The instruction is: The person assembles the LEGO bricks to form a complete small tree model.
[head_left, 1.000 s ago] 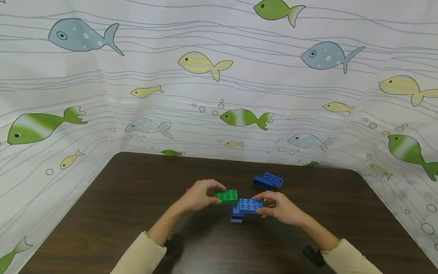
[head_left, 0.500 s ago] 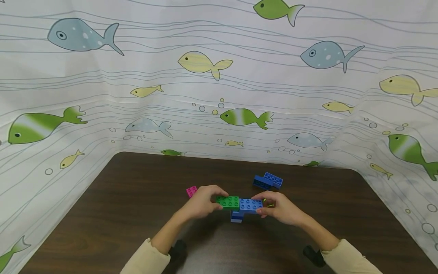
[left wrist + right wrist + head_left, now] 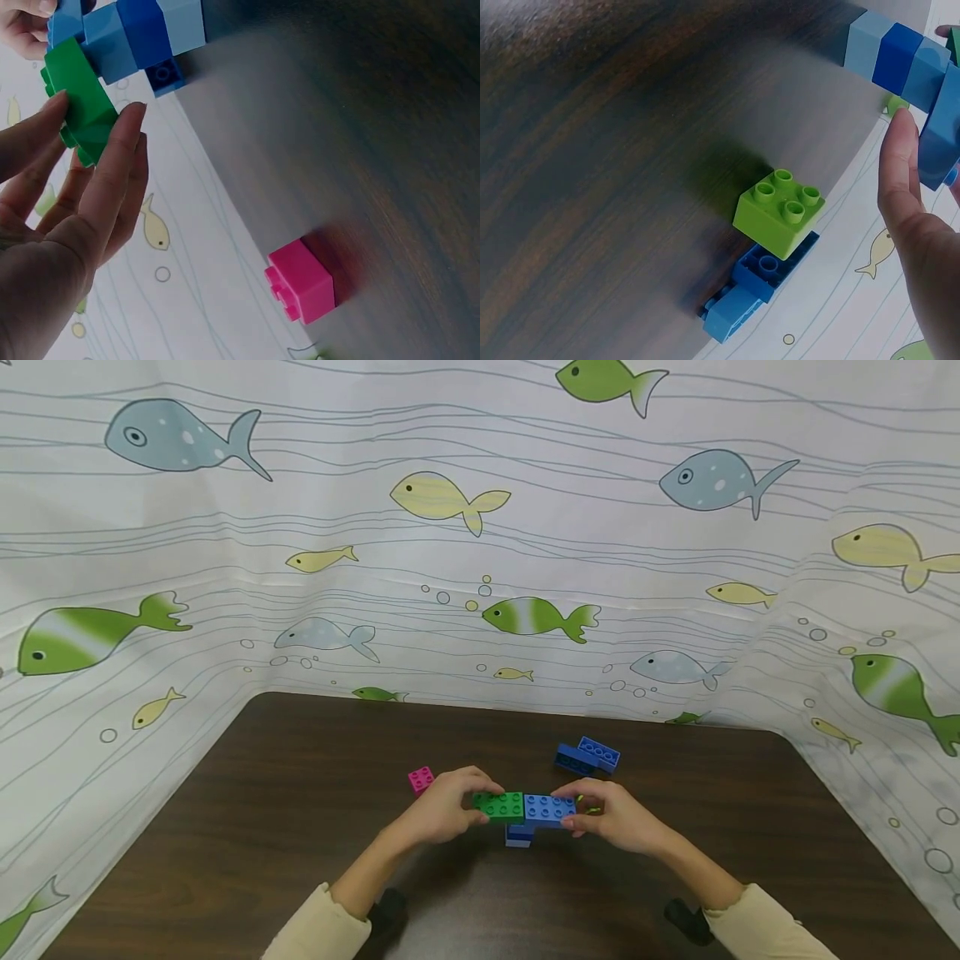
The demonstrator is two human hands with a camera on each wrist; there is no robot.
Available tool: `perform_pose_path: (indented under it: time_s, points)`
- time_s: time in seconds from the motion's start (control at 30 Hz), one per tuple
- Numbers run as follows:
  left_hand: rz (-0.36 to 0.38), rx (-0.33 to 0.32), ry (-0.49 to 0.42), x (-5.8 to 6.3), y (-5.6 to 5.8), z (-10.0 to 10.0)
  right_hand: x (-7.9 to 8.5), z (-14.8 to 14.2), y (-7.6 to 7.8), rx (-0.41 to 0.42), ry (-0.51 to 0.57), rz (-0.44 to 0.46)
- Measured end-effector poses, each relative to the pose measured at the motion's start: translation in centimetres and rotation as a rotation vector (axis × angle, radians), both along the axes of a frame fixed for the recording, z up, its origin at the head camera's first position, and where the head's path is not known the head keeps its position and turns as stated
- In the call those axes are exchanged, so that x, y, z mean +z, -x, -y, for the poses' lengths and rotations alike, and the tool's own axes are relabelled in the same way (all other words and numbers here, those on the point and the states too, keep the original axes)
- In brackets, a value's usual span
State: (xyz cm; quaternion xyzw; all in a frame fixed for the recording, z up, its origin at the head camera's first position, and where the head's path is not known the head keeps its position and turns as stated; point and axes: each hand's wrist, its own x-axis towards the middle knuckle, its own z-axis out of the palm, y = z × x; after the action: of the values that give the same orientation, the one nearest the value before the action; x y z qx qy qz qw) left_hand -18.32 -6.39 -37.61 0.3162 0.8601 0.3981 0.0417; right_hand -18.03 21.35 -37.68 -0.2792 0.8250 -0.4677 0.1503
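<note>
My left hand [image 3: 442, 808] pinches a green toy building brick [image 3: 501, 807] between thumb and fingers. The green brick's right end lies against a long blue brick [image 3: 547, 808], both over a small tower [image 3: 519, 835]. Light blue, dark blue and mid-blue bricks make up that tower, seen side-on in the left wrist view. My right hand [image 3: 618, 817] grips the far right end of the long blue brick, which juts out from the tower. From the right wrist, the tower's dark blue brick [image 3: 897, 54] shows plainly, while the green one is mostly cut off.
On the dark wooden table [image 3: 225, 827], a pink brick [image 3: 421, 778] lies behind my left hand. Two blue bricks [image 3: 576, 761] lie together at the back right. A lime green brick [image 3: 780, 216] sits by them, mostly hidden behind my right hand in the head view.
My left hand has brought the green brick down and slightly right, onto the tower's top beside the long blue brick. The pink brick came into fuller view. My right hand stayed put.
</note>
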Motion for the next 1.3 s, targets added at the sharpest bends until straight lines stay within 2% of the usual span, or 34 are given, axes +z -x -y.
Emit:
perform_pose_path:
  time_s: [0.17,0.27,0.53,0.77,1.3]
  points:
    - [-0.022,-0.001,-0.014,-0.32,0.11,-0.04,-0.04,0.05,0.04,-0.002,-0.001,-0.003]
    - [-0.04,0.024,-0.011,-0.47,0.13,-0.2,-0.06,0.1,0.08,0.0,0.0,-0.005]
    - [-0.03,0.084,0.014,-0.37,0.13,-0.55,-0.13,0.17,0.18,0.002,0.006,-0.006]
    - [-0.036,0.092,0.016,-0.31,0.11,-0.71,-0.16,0.29,0.26,0.001,0.004,-0.011]
    - [0.03,0.084,-0.006,-0.55,0.43,-0.63,0.01,0.44,0.32,-0.008,-0.002,-0.016]
